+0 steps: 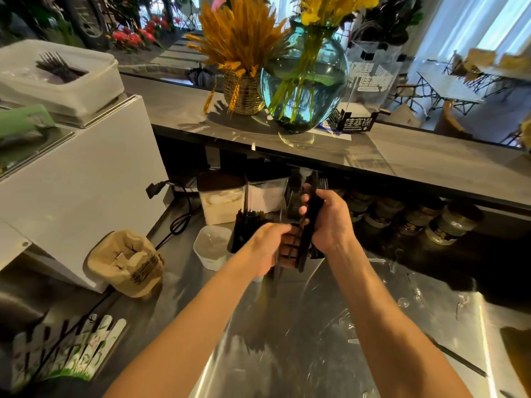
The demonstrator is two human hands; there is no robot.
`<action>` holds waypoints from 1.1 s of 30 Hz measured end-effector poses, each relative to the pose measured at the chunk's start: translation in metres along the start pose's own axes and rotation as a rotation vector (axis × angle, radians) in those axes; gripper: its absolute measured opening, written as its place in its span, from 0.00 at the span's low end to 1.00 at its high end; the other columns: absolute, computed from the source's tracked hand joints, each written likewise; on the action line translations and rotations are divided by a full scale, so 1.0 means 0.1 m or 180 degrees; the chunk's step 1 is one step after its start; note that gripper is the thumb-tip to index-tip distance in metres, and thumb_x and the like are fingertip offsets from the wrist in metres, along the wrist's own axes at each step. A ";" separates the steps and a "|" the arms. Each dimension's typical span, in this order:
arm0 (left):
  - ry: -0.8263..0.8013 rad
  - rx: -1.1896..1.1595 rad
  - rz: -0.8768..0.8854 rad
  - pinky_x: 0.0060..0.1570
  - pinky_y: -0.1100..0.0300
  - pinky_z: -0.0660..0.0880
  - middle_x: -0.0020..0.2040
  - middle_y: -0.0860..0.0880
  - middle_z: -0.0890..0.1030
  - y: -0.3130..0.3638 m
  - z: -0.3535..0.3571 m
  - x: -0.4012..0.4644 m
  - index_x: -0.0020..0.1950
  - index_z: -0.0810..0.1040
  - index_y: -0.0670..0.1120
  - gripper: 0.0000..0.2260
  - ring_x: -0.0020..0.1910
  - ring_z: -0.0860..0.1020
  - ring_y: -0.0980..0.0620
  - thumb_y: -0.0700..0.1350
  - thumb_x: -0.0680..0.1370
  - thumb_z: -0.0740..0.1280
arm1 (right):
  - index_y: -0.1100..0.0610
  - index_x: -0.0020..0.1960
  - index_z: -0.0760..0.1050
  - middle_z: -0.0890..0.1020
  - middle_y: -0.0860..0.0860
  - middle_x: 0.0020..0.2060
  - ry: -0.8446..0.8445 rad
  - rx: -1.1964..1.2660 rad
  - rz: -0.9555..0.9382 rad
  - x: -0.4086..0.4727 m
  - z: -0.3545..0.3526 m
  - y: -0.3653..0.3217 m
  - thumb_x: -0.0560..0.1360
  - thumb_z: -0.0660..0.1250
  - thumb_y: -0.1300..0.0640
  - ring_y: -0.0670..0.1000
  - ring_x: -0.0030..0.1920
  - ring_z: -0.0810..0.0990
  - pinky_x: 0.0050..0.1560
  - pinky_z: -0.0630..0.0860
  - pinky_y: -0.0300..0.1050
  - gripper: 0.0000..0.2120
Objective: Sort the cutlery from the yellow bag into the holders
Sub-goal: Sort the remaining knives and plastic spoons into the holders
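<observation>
Cutlery (309, 225) in both hands (330, 222)

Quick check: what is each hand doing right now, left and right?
Left hand: closed around a few pieces of black cutlery.
Right hand: closed on a bundle of black forks.
</observation>
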State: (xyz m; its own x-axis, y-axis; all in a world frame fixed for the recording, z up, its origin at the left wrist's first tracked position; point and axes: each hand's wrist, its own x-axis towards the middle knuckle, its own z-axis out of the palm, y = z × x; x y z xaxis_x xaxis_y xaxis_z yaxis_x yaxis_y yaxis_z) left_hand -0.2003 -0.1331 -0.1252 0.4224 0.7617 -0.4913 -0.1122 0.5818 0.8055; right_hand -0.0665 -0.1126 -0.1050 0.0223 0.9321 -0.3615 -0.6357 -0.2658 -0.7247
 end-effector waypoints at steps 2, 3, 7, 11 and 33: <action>0.0132 -0.0011 -0.0097 0.45 0.51 0.77 0.45 0.40 0.83 -0.07 0.11 0.05 0.53 0.79 0.41 0.16 0.41 0.82 0.42 0.46 0.85 0.54 | 0.57 0.51 0.76 0.74 0.49 0.35 0.0172 0.0132 -0.0093 0.03 -0.10 0.03 0.77 0.58 0.55 0.47 0.29 0.70 0.30 0.67 0.39 0.09; 0.0249 0.0018 -0.0131 0.42 0.52 0.77 0.43 0.41 0.82 -0.09 0.16 0.07 0.51 0.78 0.41 0.15 0.38 0.80 0.43 0.46 0.85 0.54 | 0.56 0.48 0.76 0.73 0.49 0.34 0.0234 0.0125 -0.0131 0.03 -0.14 0.04 0.77 0.60 0.55 0.47 0.29 0.69 0.32 0.67 0.40 0.07; 0.0466 0.0129 -0.0266 0.36 0.55 0.75 0.38 0.43 0.81 -0.13 0.32 0.07 0.50 0.77 0.42 0.15 0.34 0.78 0.46 0.47 0.86 0.55 | 0.52 0.41 0.75 0.72 0.47 0.31 0.0713 -0.0047 0.0043 0.08 -0.23 0.07 0.79 0.67 0.53 0.45 0.28 0.68 0.31 0.68 0.39 0.08; 0.0427 0.0312 -0.0367 0.29 0.59 0.70 0.35 0.44 0.77 -0.14 0.40 0.03 0.49 0.78 0.41 0.17 0.29 0.74 0.49 0.50 0.85 0.55 | 0.55 0.48 0.78 0.76 0.49 0.33 0.0692 0.0317 -0.0092 0.08 -0.31 0.02 0.83 0.61 0.56 0.49 0.35 0.79 0.42 0.75 0.42 0.09; 0.0471 0.0946 0.0389 0.21 0.64 0.57 0.44 0.43 0.86 -0.17 0.28 0.05 0.56 0.77 0.42 0.11 0.34 0.82 0.45 0.49 0.84 0.60 | 0.64 0.62 0.73 0.83 0.61 0.47 0.0263 0.0756 -0.0145 0.18 -0.34 -0.05 0.85 0.59 0.54 0.55 0.41 0.85 0.43 0.84 0.46 0.15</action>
State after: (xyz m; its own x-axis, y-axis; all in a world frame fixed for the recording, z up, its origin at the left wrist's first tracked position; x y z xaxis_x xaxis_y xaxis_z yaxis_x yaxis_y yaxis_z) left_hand -0.1709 -0.1476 -0.1317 0.2847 0.8662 -0.4106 0.1219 0.3921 0.9118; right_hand -0.0366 -0.1028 -0.1276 0.1119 0.9159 -0.3855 -0.7959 -0.1497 -0.5866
